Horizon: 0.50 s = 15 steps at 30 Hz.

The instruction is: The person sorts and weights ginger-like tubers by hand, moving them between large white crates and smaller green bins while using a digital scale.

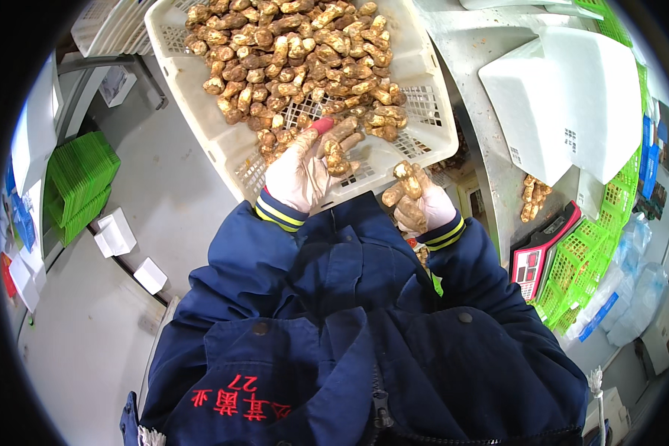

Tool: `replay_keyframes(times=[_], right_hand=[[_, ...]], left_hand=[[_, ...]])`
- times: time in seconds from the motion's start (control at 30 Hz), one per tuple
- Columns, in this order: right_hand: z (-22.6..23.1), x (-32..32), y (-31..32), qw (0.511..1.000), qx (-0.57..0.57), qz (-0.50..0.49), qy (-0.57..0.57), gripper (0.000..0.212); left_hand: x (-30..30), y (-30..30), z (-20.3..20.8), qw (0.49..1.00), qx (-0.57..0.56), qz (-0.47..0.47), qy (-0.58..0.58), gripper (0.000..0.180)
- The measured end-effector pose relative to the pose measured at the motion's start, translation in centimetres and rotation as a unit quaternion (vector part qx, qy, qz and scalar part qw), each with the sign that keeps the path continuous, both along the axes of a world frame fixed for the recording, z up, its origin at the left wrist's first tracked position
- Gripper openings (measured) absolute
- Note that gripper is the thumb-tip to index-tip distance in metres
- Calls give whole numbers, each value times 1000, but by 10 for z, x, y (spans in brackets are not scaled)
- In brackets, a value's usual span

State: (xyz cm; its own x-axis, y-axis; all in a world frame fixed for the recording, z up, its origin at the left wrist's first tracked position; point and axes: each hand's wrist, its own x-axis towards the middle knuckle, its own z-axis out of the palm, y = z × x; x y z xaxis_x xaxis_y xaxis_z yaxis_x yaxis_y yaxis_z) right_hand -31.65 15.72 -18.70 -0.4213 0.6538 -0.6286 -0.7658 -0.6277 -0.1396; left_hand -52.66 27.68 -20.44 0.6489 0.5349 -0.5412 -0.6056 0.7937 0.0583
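Observation:
A large white plastic basket (223,152) in front of me holds a heap of brown-and-cream mushrooms (275,56). My left hand (302,167), in a pale glove with a red thumb tip and soiled fingers, is over the basket's near side. A stubby mushroom (336,159) lies in its curled fingers. Just outside the near right corner of the basket, my right hand (432,208), also gloved, grips several thick mushrooms (406,175) together. Its fingers are partly hidden behind them.
Right of the basket, a metal counter (464,44) carries white foam trays (528,97), a few mushrooms (534,198) and a red-and-white scale (531,264). Green crates (598,245) line the far right. Stacked green crates (82,175) and white boxes (114,233) stand at left.

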Motion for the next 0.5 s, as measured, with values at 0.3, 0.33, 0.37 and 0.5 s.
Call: replay_keyframes(times=[0.3,0.33,0.37,0.5], right_hand=[[-77,73,-81,909,-280,-186,-246,45],[-75,79,-85,882,-296,-202,-307,50],[-82,97,-97,911,-302,-145,-239,63],[28,34,-3,923,37,264,-276,38]], left_hand=[[-7,-7,-6,998,48,14,30,45],[-8,-9,-9,997,55,14,52,49],[-9,-11,-13,997,35,10,64,52],[-21,-21,-22,987,77,19,137,50]])
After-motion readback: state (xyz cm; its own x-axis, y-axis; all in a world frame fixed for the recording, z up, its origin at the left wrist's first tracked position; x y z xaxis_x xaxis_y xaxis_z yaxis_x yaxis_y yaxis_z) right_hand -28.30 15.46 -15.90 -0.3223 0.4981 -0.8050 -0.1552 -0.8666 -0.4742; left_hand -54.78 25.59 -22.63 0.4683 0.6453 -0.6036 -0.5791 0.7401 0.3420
